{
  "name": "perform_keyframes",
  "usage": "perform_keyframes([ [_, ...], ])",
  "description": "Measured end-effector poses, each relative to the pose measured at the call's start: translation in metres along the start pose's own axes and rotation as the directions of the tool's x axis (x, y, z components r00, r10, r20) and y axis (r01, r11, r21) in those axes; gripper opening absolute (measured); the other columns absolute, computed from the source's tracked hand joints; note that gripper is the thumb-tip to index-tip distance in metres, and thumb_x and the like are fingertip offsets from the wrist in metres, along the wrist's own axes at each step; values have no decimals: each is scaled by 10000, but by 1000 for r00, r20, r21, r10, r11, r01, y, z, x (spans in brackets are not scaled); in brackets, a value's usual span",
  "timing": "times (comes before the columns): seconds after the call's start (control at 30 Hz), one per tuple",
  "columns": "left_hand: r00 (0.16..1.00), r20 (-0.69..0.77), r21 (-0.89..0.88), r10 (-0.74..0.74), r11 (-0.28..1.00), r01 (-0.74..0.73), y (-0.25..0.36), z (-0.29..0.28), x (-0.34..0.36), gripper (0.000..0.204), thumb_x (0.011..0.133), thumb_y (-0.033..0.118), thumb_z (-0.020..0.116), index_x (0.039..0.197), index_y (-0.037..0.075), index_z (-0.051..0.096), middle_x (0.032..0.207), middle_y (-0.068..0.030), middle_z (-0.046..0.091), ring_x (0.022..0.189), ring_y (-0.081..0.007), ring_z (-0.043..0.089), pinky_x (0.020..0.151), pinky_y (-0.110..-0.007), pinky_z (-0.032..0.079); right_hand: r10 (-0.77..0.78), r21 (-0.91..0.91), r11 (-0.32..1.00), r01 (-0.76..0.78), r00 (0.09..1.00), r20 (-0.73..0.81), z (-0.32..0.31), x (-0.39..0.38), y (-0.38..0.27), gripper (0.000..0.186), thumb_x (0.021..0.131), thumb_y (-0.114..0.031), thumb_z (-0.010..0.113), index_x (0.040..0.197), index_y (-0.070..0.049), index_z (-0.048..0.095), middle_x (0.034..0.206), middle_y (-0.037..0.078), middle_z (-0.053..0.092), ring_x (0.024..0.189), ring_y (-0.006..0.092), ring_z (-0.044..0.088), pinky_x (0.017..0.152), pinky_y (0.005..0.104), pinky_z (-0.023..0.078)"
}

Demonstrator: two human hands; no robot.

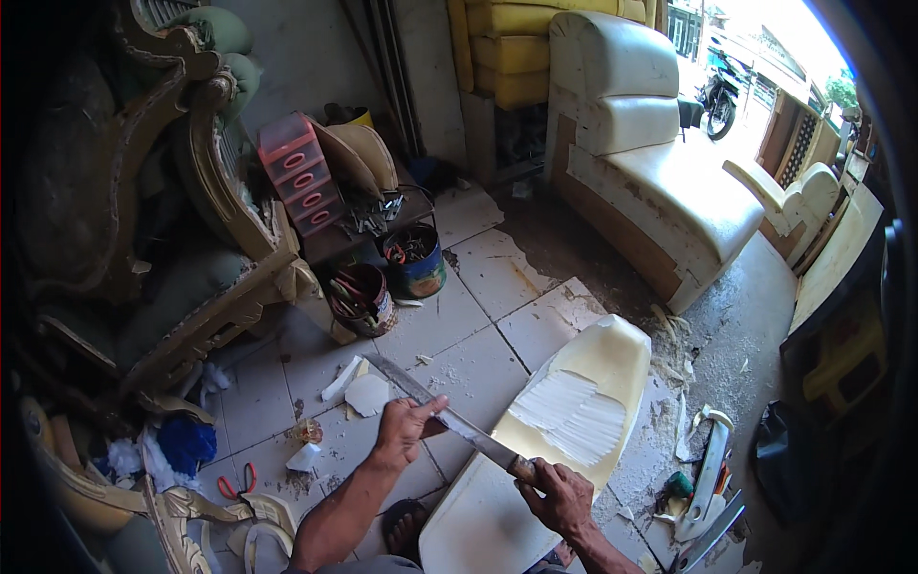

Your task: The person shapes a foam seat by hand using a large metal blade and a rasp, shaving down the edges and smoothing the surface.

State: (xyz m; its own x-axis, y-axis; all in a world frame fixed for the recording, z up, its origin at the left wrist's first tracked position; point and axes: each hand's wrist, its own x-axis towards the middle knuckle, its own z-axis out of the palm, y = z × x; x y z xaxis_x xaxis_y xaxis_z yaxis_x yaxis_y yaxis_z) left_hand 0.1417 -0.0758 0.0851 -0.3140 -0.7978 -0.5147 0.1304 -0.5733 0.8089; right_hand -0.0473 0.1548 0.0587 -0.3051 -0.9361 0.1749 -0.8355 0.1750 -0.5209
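A long knife (486, 444) with a wooden handle lies slantwise in front of me, its tip toward the far left. My right hand (562, 496) is closed around the handle. Partway along the blade, my left hand (404, 430) pinches it between thumb and fingers. Beneath my right hand is a large pale yellow foam piece (609, 349) with a rounded far end. A white, ridged, freshly cut patch (564, 411) shows on its upper face. The near part, a smooth white block (488, 521), sits between my legs. White foam offcuts (367, 395) rest on the tiles beyond my left hand.
Red-handled scissors (237, 482) lie at the left near an ornate carved chair frame (210, 297). Two tool buckets (417, 263) stand ahead by a red drawer unit (301, 177). A cream sofa section (650, 163) is at the far right. More tools and foam strips (706, 469) lie at the right.
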Motion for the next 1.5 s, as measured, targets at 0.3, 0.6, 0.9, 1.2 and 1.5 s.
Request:
perform_keyframes([
  [0.3, 957, -167, 6, 236, 971, -238, 46, -87, 39, 267, 865, 216, 813, 949, -9, 698, 861, -123, 733, 742, -198, 728, 728, -323, 616, 80, 8, 997, -80, 996, 32, -22, -51, 33, 409, 806, -368, 805, 1127, -153, 674, 793, 80, 678, 667, 259, 680, 595, 385, 525],
  [0.6, 1000, 13, 356, 2, 934, -6, -75, -91, 29, 647, 990, 482, 618, 1398, -5, 489, 1310, -224, 591, 1142, -229, 612, 888, -395, 541, 746, 771, 267, -578, 631, 215, -47, -95, 88, 528, 1051, -507, 448, 1093, 4, 573, 707, 91, 616, 497, 168, 614, 442, 323, 514],
  [0.9, 848, 531, 507, 11, 798, -327, -159, -28, -6, 966, 830, 512, 809, 1491, -37, 368, 1425, -211, 515, 1321, -295, 493, 1119, -390, 382, 783, 839, 215, -500, 601, 158, -25, -100, 131, 448, 1071, -459, 411, 974, -41, 536, 621, 51, 534, 449, 156, 560, 418, 308, 476],
  [1.2, 917, 398, 478, -28, 859, -181, -162, -30, -23, 903, 827, 471, 830, 1429, -57, 411, 1299, -174, 589, 1172, -263, 577, 1040, -375, 445, 875, 323, 467, -823, 379, -300, -2, -151, 137, 368, 1049, -373, 464, 967, -27, 560, 647, 143, 594, 533, 359, 628, 529, 458, 520],
  [1.5, 953, 272, 412, 135, 878, -242, -157, -61, -22, 839, 869, 463, 792, 1426, -41, 418, 1316, -149, 579, 1192, -253, 560, 1058, -368, 423, 824, -18, 478, -878, 455, -338, -19, -190, 186, 424, 887, -233, 666, 1233, 6, 610, 1104, 237, 576, 1067, 423, 553, 916, 504, 465],
])
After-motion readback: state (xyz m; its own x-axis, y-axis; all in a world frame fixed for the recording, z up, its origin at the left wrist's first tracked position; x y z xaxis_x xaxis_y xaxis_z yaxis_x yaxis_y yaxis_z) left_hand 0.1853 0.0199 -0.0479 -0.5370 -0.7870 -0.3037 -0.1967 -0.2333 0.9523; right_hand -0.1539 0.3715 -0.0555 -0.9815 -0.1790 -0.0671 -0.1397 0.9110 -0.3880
